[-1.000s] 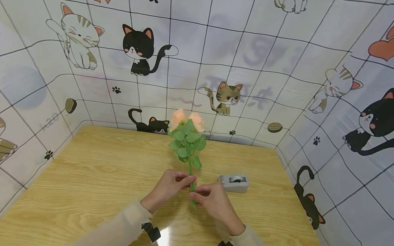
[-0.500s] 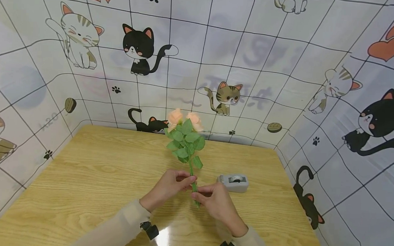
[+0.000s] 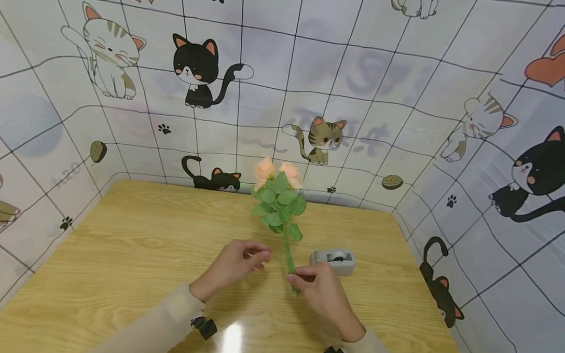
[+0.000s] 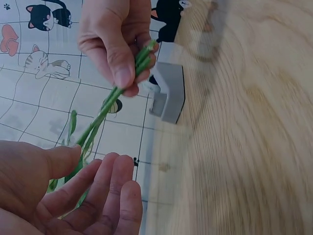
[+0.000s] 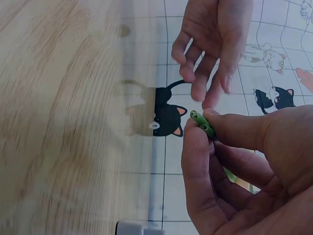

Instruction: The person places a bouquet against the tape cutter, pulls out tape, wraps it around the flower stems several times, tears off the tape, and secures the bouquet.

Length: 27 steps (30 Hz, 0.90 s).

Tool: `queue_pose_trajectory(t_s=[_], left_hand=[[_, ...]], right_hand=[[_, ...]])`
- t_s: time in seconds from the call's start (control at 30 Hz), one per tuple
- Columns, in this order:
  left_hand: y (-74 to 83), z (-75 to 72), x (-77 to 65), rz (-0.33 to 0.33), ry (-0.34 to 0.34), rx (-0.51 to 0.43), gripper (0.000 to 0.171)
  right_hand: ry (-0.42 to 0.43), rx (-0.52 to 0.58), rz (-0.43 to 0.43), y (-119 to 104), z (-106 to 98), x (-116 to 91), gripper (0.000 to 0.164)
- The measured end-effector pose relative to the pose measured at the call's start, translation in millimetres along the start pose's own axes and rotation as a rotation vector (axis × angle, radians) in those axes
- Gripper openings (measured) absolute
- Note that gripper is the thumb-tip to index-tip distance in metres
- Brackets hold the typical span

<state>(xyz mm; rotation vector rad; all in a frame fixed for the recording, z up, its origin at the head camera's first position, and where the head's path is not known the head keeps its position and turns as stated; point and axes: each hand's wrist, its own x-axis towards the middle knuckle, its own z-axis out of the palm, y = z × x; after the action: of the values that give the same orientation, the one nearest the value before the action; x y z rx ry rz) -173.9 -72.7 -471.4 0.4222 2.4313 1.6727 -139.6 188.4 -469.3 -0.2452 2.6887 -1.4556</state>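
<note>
A small bunch of artificial roses (image 3: 282, 197), with peach blooms and green leaves, is held above the table. My right hand (image 3: 322, 292) pinches the green stems (image 4: 100, 115) near their cut ends between thumb and fingers. Two stem ends (image 5: 200, 121) poke out past the right fingertips in the right wrist view. To the left of the stems, my left hand (image 3: 237, 263) is off them in the head view, its fingers relaxed and parted, holding nothing. A grey tape dispenser (image 3: 333, 261) stands on the table just behind the right hand.
The wooden table (image 3: 159, 234) reaches back to a white cloth backdrop (image 3: 268, 56) printed with cats and grid lines. The same cloth hangs at both sides.
The left hand has let go of the stems and drawn a little left. The right hand has carried the roses slightly to the right. The tape dispenser stays in place.
</note>
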Motion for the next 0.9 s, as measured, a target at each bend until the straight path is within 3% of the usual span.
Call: queue_pose_trajectory(t_s=[0.33, 0.67, 0.9], left_hand=[[-15.1, -28.7, -9.5, -0.004, 0.122, 0.208, 0.019], [-33.2, -70.4, -24.4, 0.090, 0.232, 0.471, 0.023], [-47.1, -100.2, -32.7, 0.144, 0.296, 0.574, 0.026]], right_hand=[[0.108, -0.095, 0.031, 15.5, -28.4, -5.0, 0.016], [0.175, -0.142, 0.120, 29.0, -71.0, -7.4, 0.028], [0.204, -0.223, 0.205, 47.0, -98.4, -11.1, 0.032]])
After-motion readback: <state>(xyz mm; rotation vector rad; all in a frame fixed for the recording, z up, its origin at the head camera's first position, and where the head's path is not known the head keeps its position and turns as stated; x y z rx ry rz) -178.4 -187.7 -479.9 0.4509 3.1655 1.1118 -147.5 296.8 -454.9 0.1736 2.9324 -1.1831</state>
